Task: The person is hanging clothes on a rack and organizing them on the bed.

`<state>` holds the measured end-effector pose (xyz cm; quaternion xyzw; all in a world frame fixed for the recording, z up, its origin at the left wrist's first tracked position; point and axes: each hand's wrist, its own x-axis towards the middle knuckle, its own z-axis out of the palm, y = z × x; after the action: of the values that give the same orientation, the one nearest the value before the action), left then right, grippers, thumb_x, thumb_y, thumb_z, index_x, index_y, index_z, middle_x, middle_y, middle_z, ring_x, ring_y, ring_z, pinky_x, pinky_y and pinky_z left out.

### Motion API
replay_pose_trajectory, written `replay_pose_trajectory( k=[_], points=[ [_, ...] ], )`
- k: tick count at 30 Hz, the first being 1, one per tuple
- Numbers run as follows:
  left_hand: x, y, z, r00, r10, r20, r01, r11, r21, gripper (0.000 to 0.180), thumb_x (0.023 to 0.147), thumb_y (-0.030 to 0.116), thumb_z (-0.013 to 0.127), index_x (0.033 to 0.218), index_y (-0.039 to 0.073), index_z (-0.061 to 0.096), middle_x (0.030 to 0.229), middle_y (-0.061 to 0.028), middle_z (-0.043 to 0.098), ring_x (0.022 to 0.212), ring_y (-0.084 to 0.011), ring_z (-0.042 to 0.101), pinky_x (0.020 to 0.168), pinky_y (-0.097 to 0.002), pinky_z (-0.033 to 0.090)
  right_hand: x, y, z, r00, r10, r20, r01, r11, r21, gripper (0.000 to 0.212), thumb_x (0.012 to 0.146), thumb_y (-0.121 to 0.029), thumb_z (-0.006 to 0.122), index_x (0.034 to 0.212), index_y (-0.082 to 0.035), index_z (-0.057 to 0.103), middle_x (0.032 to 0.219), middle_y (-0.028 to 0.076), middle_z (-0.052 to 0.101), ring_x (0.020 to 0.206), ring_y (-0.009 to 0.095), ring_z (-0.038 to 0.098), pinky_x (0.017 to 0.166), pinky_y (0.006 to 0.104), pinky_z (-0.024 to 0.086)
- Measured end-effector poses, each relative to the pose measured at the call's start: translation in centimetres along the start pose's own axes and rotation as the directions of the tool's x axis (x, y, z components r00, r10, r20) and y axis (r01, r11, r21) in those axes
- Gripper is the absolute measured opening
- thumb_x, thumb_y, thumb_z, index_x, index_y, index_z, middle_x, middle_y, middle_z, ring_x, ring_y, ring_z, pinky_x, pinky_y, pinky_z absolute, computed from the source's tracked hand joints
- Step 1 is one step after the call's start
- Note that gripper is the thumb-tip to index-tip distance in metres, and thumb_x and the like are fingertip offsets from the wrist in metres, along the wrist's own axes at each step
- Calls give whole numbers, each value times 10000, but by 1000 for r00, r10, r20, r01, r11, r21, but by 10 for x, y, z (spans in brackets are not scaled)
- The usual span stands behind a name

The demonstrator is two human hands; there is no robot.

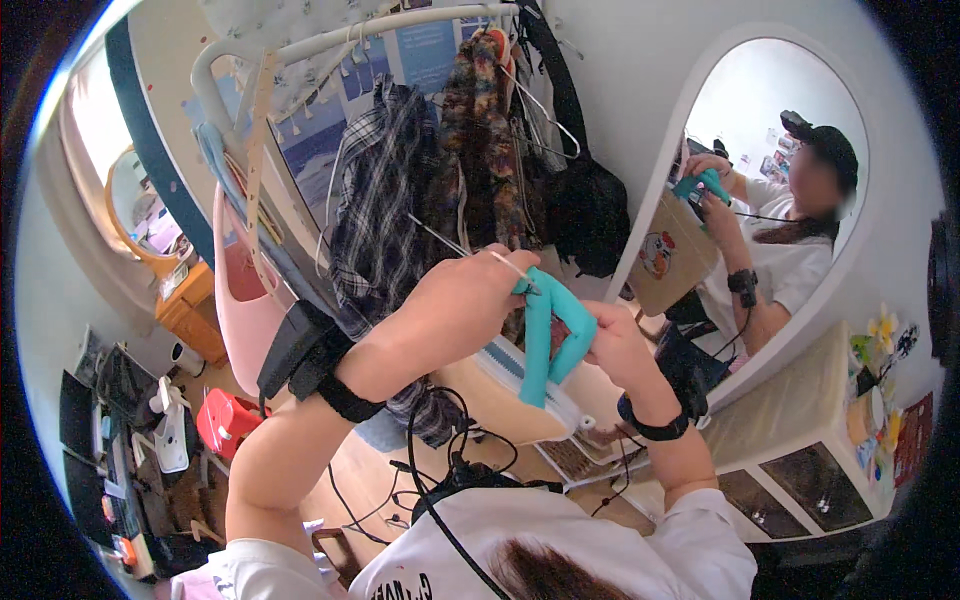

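In front of my chest, my left hand (490, 285) is closed round a thin white hanger (436, 234), whose end sticks out to the left. Its fingers also pinch the top of a teal piece of soft cloth (540, 340). The cloth hangs in tube-like folds that form a loop, and its exact kind does not show. On the other side, my right hand (615, 345) is closed on the right edge of that cloth. Part of its grip is hidden behind the folds. The mirror also reflects both hands holding the teal cloth.
A white clothes rack (330, 45) stands ahead with a dark plaid shirt (385, 190) and a multicoloured knit garment (485, 130). An oval mirror (690, 95) leans at right above a cream cabinet (800, 440). A pink bag (245, 320) and red stool (228, 422) lie left; black cables hang below.
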<state>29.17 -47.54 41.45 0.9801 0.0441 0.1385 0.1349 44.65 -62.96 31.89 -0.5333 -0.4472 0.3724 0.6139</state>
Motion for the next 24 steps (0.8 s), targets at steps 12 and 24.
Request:
replay_pose_trajectory(
  k=[12,24],
  points=[
    [27,40,15,980,152,129,-159,986,50,288,837,173,589,1051,-7,520,937,-244,597,861,-427,587,749,-464,501,-65,-13,20,852,-290,-437,-19,815,-579,578,785,-146,692,1325,-85,494,1147,152,631,976,242,646,816,306,501],
    [161,31,-108,744,-17,668,-238,927,290,221,813,175,526,787,-11,643,709,-170,648,617,-272,612,599,-409,484,-135,-20,-17,639,-114,-760,2,989,-146,515,775,-2,610,1281,9,514,1073,73,596,909,113,559,800,257,471]
  ],
)
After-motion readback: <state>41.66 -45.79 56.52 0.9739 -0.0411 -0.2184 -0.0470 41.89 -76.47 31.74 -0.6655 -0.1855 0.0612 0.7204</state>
